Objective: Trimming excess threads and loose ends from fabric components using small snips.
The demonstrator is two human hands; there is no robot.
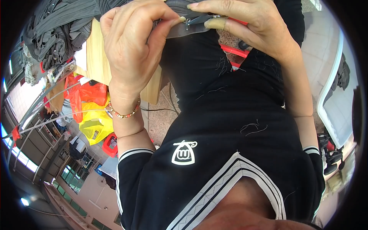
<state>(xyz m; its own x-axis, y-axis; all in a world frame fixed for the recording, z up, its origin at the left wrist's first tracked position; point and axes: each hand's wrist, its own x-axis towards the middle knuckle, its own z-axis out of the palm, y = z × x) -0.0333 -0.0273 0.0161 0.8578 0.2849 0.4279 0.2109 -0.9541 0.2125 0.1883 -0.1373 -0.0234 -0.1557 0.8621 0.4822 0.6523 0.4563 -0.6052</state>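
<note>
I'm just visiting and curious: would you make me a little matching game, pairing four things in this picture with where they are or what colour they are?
Things:
1. small metal thread snips
2. beaded bracelet
3. yellow plastic bag
4. heap of grey fabric

Places or colours:
A. upper left, piled on the wooden table
B. around the left wrist
C. in the right hand
D. bright, below the red bags

Pairs: 1-C, 2-B, 3-D, 4-A

Red plastic bag (90,93) at left beside the wooden counter (100,57), yellow plastic bag (94,120) just below it, white triangular logo patch (184,152) on black shirt front
</note>
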